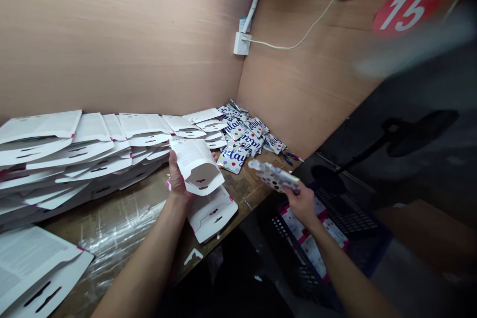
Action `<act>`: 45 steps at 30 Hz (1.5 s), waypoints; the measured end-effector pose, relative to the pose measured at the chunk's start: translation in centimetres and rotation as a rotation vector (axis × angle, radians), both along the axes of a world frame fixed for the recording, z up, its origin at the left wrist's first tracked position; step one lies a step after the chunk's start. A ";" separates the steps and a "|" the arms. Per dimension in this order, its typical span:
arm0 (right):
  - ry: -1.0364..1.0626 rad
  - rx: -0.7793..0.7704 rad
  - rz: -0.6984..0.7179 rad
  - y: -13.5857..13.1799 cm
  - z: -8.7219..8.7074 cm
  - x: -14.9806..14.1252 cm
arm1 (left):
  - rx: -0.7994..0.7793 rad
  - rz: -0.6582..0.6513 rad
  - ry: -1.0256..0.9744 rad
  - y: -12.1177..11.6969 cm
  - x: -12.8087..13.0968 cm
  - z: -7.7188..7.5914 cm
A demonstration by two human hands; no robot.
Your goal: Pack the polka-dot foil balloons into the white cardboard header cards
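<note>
My left hand (179, 179) is wrapped round a white cardboard envelope (194, 156), whose flap end gapes open toward me. Below it, another white envelope (212, 213) with slots in its flap lies at the table edge. In my right hand (302, 203) is a folded packet (274, 176) with coloured dots, held over the table's right edge and slightly blurred. Similar dotted packets (242, 136) with blue lettering lie heaped in the table corner, beyond both hands.
Stacked white envelopes (93, 146) cover the table's left and back. Blue-handled scissors or pliers (288, 157) lie beside the packets. A dark blue crate (367, 258) holding printed packs (311, 253) stands below at right. Cardboard walls (130, 35) enclose the table; a white cable (286, 48) crosses one.
</note>
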State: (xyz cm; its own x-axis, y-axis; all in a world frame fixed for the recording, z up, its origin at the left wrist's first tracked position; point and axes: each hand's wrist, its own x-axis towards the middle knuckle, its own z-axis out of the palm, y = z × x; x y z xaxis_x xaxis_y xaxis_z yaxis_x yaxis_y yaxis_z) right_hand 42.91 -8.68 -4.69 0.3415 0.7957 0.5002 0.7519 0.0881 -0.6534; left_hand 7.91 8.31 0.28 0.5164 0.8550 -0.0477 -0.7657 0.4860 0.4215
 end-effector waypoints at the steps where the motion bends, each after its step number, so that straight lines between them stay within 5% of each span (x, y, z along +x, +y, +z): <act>1: 0.132 0.048 -0.079 0.1 0.7 -0.6 | -0.003 0.007 0.001 0.0 0.1 0.0; 4: 0.361 0.128 -0.115 0.8 2.6 -3.5 | -0.025 0.027 0.007 -0.3 0.8 0.0; 7: 0.346 0.139 -0.059 1.6 3.6 -7.6 | -0.066 0.044 0.010 -0.9 1.7 -0.1; 9: 0.242 0.131 0.149 2.1 3.9 -10.0 | -0.090 0.077 0.003 -1.2 2.0 -0.2; 12: -0.060 0.056 0.644 3.0 4.5 -11.8 | -0.120 0.044 -0.001 -1.4 2.0 -0.3; 14: -0.257 0.013 0.777 3.7 4.9 -11.9 | -0.130 0.001 0.002 -1.3 1.7 -0.1; 18: -0.412 -0.016 0.734 4.7 5.6 -11.9 | -0.094 0.028 0.008 -1.2 1.6 0.4; 23: -0.289 -0.001 0.722 4.6 6.1 -14.8 | -0.149 0.067 0.115 -1.6 2.3 0.8; 30: -0.172 0.101 0.644 5.0 4.2 -17.0 | -0.136 0.094 0.130 -1.1 1.7 0.9; 37: -0.329 -0.089 0.510 5.6 4.6 -17.4 | -0.181 0.085 0.124 -1.4 2.6 0.7; 42: -0.165 0.200 0.392 6.1 4.3 -16.9 | -0.174 0.137 0.074 -1.6 2.9 1.3; 45: -0.288 0.317 0.575 5.1 2.7 -18.0 | -0.192 0.085 0.078 -1.6 2.4 1.1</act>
